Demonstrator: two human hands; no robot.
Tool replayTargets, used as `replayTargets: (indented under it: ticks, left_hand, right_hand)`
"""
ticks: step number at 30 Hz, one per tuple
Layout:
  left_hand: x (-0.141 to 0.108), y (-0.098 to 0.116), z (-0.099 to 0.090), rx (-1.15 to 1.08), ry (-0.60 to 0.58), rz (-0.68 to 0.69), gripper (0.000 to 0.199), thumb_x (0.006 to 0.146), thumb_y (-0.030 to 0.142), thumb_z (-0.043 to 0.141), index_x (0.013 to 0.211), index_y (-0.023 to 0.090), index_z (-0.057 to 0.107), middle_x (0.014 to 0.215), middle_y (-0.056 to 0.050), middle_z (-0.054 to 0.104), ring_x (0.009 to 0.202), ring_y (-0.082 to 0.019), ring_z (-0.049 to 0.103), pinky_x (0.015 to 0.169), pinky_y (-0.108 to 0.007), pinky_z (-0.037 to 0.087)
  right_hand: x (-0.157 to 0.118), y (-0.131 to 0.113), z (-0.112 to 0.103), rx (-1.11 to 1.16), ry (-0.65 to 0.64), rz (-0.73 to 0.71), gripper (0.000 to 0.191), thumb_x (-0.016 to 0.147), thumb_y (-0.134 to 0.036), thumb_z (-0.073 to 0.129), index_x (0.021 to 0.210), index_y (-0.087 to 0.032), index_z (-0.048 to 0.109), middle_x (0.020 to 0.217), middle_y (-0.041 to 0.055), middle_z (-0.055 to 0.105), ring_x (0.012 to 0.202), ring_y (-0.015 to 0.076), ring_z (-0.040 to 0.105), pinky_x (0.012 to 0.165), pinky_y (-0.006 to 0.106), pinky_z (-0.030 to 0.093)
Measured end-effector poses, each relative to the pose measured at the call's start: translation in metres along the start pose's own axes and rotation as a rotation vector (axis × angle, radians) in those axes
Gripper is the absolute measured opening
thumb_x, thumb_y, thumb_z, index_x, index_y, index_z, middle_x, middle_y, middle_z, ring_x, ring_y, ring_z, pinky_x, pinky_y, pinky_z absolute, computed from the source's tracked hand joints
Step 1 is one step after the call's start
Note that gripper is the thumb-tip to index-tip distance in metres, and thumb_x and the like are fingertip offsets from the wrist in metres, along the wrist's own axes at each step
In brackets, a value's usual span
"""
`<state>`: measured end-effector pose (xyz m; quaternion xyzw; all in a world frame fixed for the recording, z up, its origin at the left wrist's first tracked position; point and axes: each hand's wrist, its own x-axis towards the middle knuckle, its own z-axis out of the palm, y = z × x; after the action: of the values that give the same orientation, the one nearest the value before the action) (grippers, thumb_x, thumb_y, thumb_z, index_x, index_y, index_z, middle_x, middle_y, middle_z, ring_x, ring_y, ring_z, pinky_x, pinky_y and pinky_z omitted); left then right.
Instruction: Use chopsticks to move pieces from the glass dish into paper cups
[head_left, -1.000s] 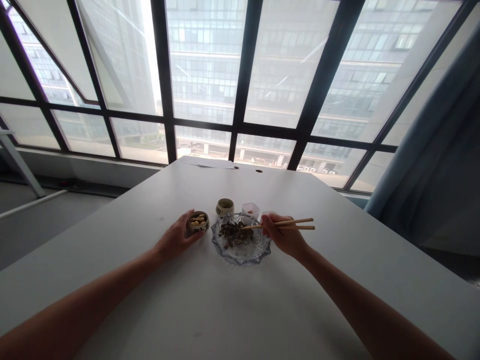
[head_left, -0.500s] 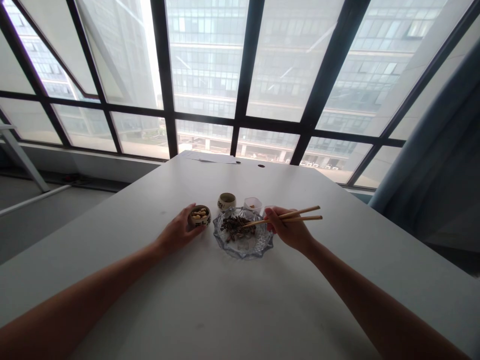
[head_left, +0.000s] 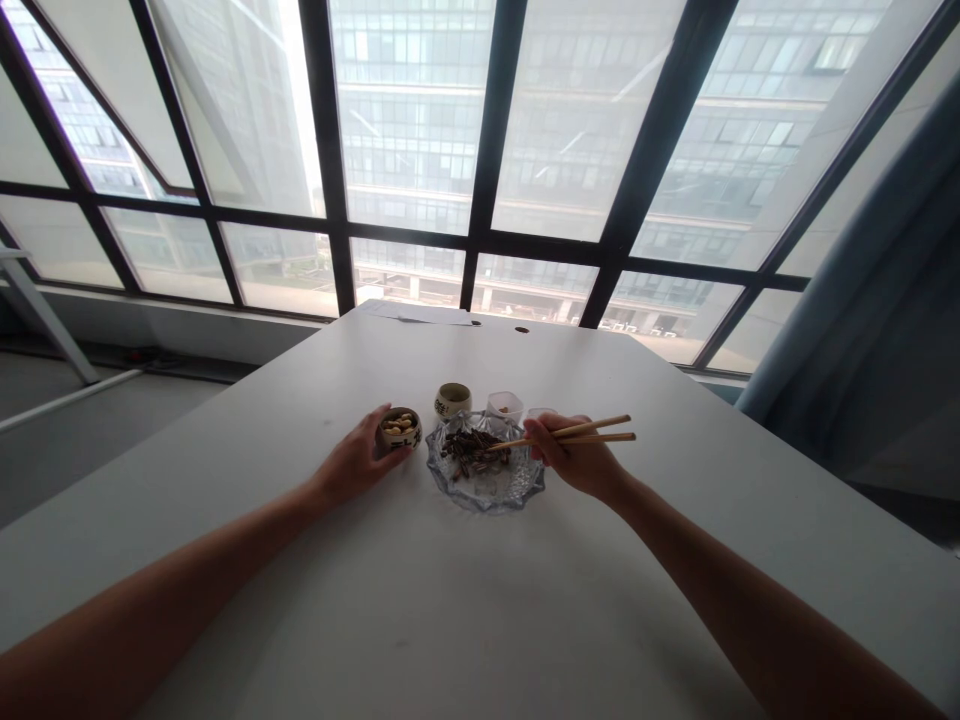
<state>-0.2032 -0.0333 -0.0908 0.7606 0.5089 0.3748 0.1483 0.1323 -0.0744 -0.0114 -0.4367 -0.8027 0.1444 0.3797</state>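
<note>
My left hand (head_left: 361,452) is curved round the side of a small cup (head_left: 411,437) with dark writing, which stands on the table and holds pale brown nuts (head_left: 399,424) that look like peanuts. In my right hand (head_left: 574,455) is a pair of wooden chopsticks (head_left: 592,432). Their tips point left, into a pile of dark striped seeds (head_left: 472,452) that look like sunflower seeds. The pile lies in a scalloped clear glass dish (head_left: 517,492). Whether the tips pinch a seed is too small to tell.
Behind the dish stand a second small cup (head_left: 452,402) and a clear plastic container (head_left: 505,405) with a few small bits inside. Another clear container (head_left: 541,412) is partly hidden by my right hand. White sheets (head_left: 420,315) lie at the far end of the white table (head_left: 465,610).
The right hand and chopsticks have shifted slightly left, with the tips still at the seed pile. My left hand stays on the cup of nuts.
</note>
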Motion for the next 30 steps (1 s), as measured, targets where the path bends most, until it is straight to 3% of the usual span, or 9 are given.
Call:
replayTargets:
  ticks: [7, 12, 23, 30]
  left_hand:
    - [0.0, -0.004, 0.003, -0.02, 0.04, 0.033, 0.079, 0.08, 0.059, 0.065, 0.143, 0.016, 0.045, 0.142, -0.019, 0.057, 0.13, -0.035, 0.056, 0.111, -0.052, 0.044]
    - [0.0, -0.004, 0.002, -0.017, 0.026, 0.027, 0.08, 0.081, 0.06, 0.064, 0.144, 0.016, 0.043, 0.144, -0.02, 0.054, 0.13, -0.036, 0.055, 0.111, -0.053, 0.043]
    - [-0.001, 0.001, 0.0, -0.017, 0.014, 0.014, 0.079, 0.081, 0.058, 0.063, 0.145, 0.016, 0.042, 0.145, -0.02, 0.054, 0.131, -0.037, 0.054, 0.111, -0.054, 0.043]
    - [-0.002, 0.002, 0.0, -0.007, 0.011, 0.009, 0.079, 0.081, 0.058, 0.063, 0.145, 0.017, 0.042, 0.145, -0.02, 0.053, 0.131, -0.036, 0.054, 0.112, -0.053, 0.043]
  right_hand:
    - [0.001, 0.008, -0.001, 0.145, 0.134, 0.163, 0.06, 0.091, -0.072, 0.046, 0.071, -0.019, 0.063, 0.053, 0.0045, 0.064, 0.043, 0.0148, 0.057, 0.042, 0.025, 0.044]
    - [0.002, 0.005, -0.006, 0.143, 0.172, 0.138, 0.058, 0.091, -0.07, 0.05, 0.073, -0.018, 0.066, 0.056, 0.005, 0.066, 0.046, 0.0148, 0.059, 0.044, 0.025, 0.046]
    - [0.0, 0.005, -0.006, 0.004, -0.005, 0.031, 0.055, 0.096, -0.064, 0.045, 0.065, -0.02, 0.06, 0.056, 0.0043, 0.065, 0.049, 0.0153, 0.06, 0.047, 0.026, 0.047]
    - [0.0, 0.015, -0.002, 0.065, -0.003, 0.047, 0.051, 0.095, -0.061, 0.049, 0.069, -0.019, 0.063, 0.06, 0.0054, 0.067, 0.052, 0.0161, 0.062, 0.049, 0.026, 0.049]
